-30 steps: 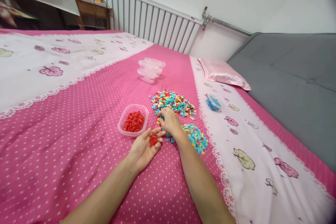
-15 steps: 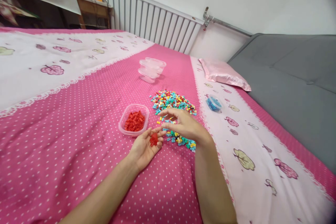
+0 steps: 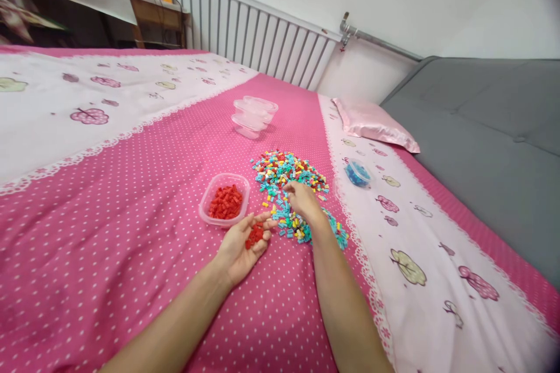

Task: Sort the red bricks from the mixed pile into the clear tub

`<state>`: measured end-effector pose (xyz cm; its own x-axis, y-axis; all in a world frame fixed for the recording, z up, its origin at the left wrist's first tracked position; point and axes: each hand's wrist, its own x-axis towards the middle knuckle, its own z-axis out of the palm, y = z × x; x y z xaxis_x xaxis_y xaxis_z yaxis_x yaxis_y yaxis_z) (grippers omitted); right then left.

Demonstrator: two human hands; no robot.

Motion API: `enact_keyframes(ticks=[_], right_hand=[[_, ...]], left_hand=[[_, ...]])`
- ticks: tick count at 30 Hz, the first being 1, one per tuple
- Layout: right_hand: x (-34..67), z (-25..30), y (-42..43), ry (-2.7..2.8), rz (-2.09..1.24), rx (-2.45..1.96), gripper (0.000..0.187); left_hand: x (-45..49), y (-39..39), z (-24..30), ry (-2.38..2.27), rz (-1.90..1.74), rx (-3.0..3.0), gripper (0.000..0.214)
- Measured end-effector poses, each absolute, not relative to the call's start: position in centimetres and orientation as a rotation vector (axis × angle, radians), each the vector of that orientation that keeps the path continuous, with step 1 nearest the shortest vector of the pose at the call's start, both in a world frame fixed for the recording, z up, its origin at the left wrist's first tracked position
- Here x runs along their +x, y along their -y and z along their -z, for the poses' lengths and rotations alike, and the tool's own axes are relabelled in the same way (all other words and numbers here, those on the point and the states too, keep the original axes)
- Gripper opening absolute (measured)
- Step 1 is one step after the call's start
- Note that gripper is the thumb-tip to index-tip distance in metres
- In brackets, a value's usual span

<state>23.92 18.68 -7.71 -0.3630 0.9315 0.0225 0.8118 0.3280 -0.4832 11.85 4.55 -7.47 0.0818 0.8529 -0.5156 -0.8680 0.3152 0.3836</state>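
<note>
My left hand (image 3: 238,247) lies palm up and cupped, holding a small heap of red building bricks (image 3: 254,236). Just beyond it is a clear plastic tub (image 3: 202,208) with more red bricks (image 3: 226,202) inside. My right hand (image 3: 303,199) is over a mixed pile of building bricks (image 3: 282,169) in turquoise, green, yellow, red and white. Its fingers are bent and drawn together at the pile's near side; anything between the fingertips is too small to make out. Part of the pile is hidden under this hand and wrist.
Stacked clear plastic containers (image 3: 254,113) stand farther back on the pink dotted bedspread (image 3: 166,186). To the right is a clear tub of blue pieces (image 3: 357,173). A pink pillow (image 3: 376,124) lies by the grey headboard (image 3: 481,128), and a radiator (image 3: 254,29) lines the wall.
My right hand has moved from above my left fingers to the right and onto the mixed pile, its fingers drawing together. My left hand stays nearly still with the red bricks.
</note>
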Motion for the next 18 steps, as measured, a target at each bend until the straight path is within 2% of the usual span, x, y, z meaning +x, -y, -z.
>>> enact_keyframes(ticks=[4,6,12,18], right_hand=[[23.7,8.3,-18.9,2.199,-0.948,-1.371,0.026],[23.6,8.3,-19.1,2.119,-1.015,-1.304,0.027],[22.7,8.4,-18.9,2.351,-0.661,-1.145,0.036],[21.5,10.0,-18.6,2.559,-0.569,-0.967,0.044]], left_hand=[[11.8,-4.5,7.5,-0.758,-1.288,-0.019,0.022],[11.8,-4.5,7.5,-0.761,-1.289,-0.016,0.023],[11.8,-4.5,7.4,-0.762,-1.286,-0.03,0.024],[11.8,-4.4,7.5,-0.755,-1.286,-0.039,0.025]])
